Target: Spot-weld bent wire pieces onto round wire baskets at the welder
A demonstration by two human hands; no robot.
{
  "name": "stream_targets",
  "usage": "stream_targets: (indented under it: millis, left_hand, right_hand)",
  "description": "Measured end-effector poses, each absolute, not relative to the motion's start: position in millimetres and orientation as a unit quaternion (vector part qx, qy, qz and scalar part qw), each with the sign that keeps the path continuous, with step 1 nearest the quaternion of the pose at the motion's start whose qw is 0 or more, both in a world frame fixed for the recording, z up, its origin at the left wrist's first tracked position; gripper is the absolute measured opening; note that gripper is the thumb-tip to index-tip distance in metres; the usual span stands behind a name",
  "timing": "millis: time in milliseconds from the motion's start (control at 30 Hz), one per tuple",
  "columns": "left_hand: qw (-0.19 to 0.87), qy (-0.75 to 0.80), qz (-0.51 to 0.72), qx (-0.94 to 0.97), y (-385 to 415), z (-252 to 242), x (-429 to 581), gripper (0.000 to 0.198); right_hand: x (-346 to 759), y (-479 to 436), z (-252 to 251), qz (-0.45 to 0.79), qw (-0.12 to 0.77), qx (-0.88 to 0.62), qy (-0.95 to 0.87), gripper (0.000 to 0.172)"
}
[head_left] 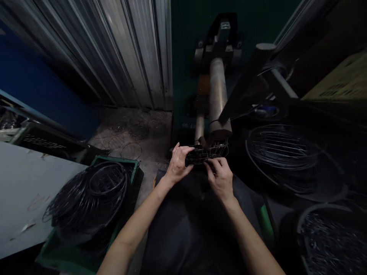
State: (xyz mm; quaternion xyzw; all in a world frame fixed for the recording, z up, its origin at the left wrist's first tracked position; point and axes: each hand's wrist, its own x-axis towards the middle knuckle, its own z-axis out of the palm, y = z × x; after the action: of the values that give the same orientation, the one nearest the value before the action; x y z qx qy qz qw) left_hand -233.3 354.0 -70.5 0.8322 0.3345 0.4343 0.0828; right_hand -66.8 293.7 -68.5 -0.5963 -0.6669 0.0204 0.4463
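Observation:
A dark round wire rack [197, 156] is held on edge below the end of a machine with metal cylinder arms [218, 91]. My left hand [179, 162] grips the rack's left side, with fingers over the top and thumb below. At the rack's near right edge, my right hand [221, 175] is closed in a pinch. What its fingertips hold is too dark and small to make out. The thinner lower metal rod [200, 128] ends just above the rack, between my hands.
At left, a green crate [133, 164] holds a pile of wire racks [86, 194]. More wire racks [282, 147] fill a tub at right, above a bin of small metal pieces [334, 244]. Loose wire rings [132, 151] lie on the floor near a corrugated metal wall [129, 49].

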Motion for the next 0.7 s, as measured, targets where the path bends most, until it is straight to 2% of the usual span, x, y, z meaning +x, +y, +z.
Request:
stream_targets:
  millis: [500, 700]
  left_hand:
    - [0.061, 0.343, 0.429, 0.834, 361, -75, -236, 0.056]
    - [0.063, 0.315, 0.441, 0.838, 366, -75, -241, 0.060]
  right_hand:
    - [-74, 299, -78, -0.019, 0.462, -0.590, -0.663, 0.020]
    - [-71, 282, -68, -0.031, 0.408, -0.646, -0.644, 0.019]
